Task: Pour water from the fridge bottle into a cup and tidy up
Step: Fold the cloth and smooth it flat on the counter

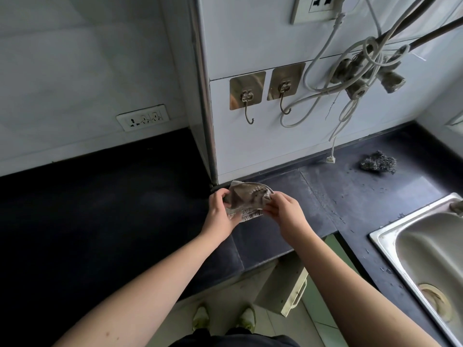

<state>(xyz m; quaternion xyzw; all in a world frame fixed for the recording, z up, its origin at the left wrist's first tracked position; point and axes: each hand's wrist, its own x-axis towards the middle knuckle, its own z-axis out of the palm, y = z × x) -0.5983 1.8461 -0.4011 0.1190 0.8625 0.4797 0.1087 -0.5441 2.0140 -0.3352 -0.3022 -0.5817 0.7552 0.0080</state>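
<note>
A crumpled grey-brown cloth (pixel 246 197) is held just above the dark countertop (pixel 100 196), near the foot of a metal corner post. My left hand (pixel 221 214) grips its left side with curled fingers. My right hand (pixel 285 211) pinches its right edge. The cloth is stretched between both hands. No bottle or cup is in view.
A steel sink (pixel 423 249) is set in the counter at the right. A steel-wool scrubber (pixel 379 162) lies near the back wall. Two wall hooks (pixel 248 96) and tangled cables (pixel 355 71) hang above. A socket (pixel 142 117) sits on the left wall. An open drawer (pixel 288 284) juts out below.
</note>
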